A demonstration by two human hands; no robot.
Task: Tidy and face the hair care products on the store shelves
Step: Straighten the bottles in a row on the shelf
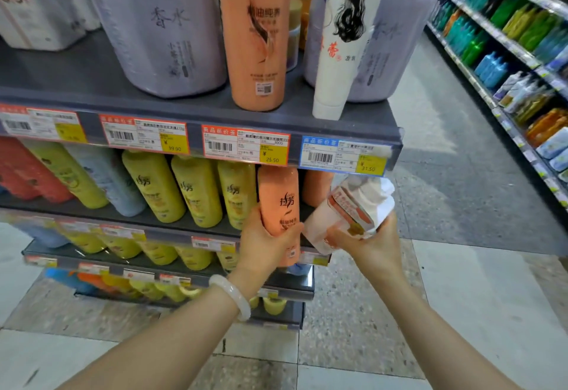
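Orange bottle (279,205), gripped by left hand (264,243): square label forward; right hand (373,243) holds white bottle (350,208) at three o'clock.

My grey metal top shelf (92,82) carries two big lilac jugs (159,21), a tall orange bottle (255,36) and a white tube (341,51); the shelf below (123,214) carries yellow bottles (196,190).

Speckled tiled floor (353,313) runs between grey shelving (196,116).
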